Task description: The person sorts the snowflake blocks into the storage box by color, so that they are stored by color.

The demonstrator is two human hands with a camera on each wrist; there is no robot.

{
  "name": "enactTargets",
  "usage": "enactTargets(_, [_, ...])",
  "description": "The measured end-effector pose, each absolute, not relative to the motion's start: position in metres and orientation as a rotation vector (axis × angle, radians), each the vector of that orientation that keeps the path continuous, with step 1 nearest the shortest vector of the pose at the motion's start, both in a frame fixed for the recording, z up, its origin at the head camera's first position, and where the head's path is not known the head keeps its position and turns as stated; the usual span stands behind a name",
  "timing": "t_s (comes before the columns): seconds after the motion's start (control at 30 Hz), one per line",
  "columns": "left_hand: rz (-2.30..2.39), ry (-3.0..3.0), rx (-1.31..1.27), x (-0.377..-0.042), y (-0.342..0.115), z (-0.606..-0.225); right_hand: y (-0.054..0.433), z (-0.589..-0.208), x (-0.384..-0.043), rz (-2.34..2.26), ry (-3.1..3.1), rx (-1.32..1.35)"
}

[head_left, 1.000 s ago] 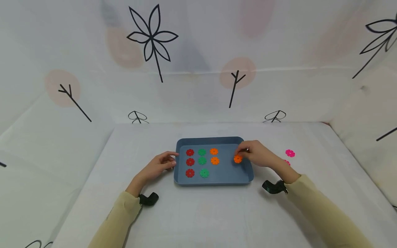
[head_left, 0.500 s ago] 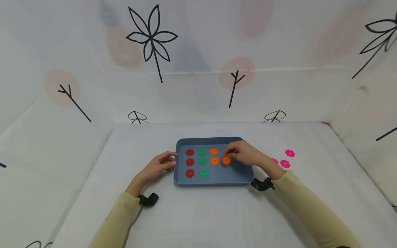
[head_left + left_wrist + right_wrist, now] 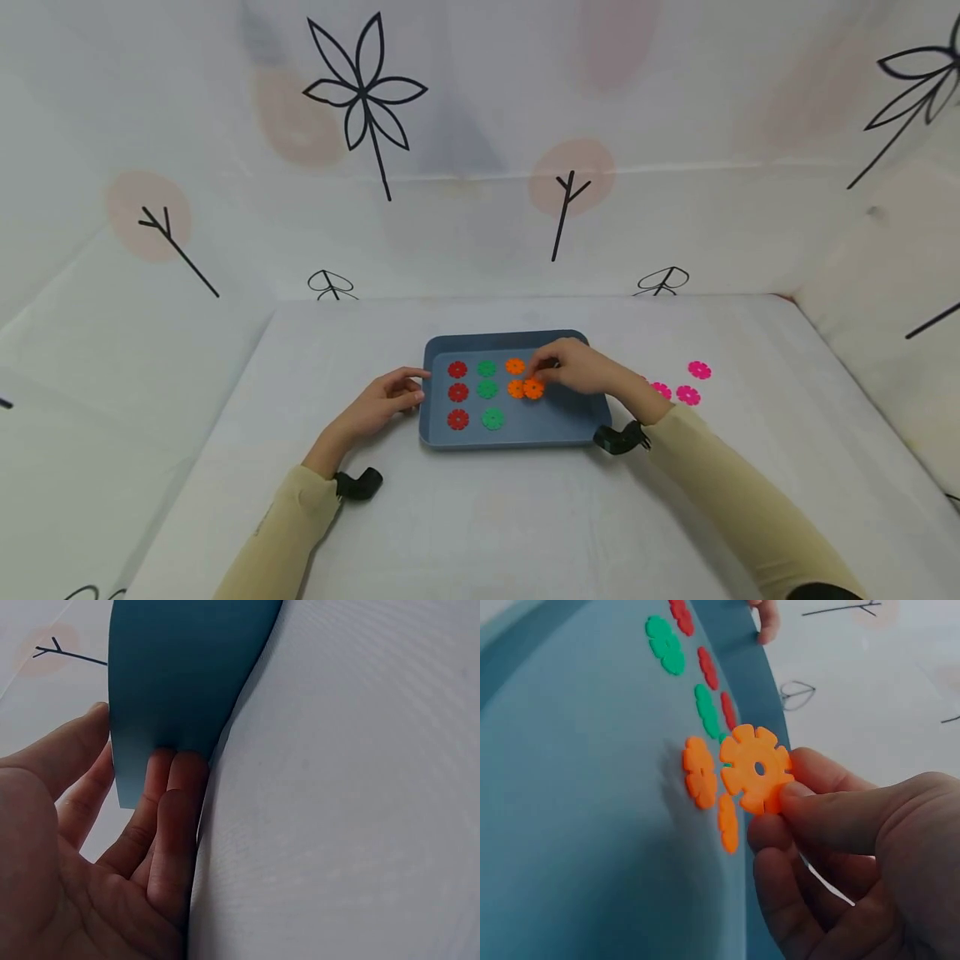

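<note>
My right hand [image 3: 573, 367] pinches an orange flower-shaped plastic disc [image 3: 759, 768] between thumb and fingertips, over the blue-grey tray [image 3: 558, 429]. The held disc overlaps the lower of two other orange discs [image 3: 515, 367] in the head view. In the right wrist view, its notched edge and centre hole face the camera, and the two orange discs lie flat on the tray behind it. My left hand [image 3: 386, 402] rests at the tray's left side, fingertips against its outer wall [image 3: 180, 675] and thumb tip at the rim.
Columns of red discs [image 3: 458, 392] and green discs [image 3: 487, 389] lie left of the orange ones in the tray. Several pink discs [image 3: 688, 395] lie on the white-covered table [image 3: 510, 525], right of the tray. A patterned cloth wall [image 3: 465, 233] stands behind.
My right hand has carried the orange disc leftward across the tray, from its right side to beside the orange column. The left hand stays at the tray's edge.
</note>
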State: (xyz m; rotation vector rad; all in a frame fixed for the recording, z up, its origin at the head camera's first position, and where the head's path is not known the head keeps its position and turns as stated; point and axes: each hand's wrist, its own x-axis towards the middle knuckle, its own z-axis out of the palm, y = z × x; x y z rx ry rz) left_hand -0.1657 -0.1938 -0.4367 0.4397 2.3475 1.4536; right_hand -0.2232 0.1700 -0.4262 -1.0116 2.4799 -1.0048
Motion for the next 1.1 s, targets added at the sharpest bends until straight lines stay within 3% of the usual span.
enactTargets(0.77, [1.451,2.350,0.448,-0.164,-0.194,-0.436,0.167,-0.454,-0.233,-1.285,2.156,-0.791])
enactTargets(1.1, [1.457,2.365,0.450,-0.180,-0.203,-0.470,0.167,-0.454,-0.232,-1.235,2.135,-0.786])
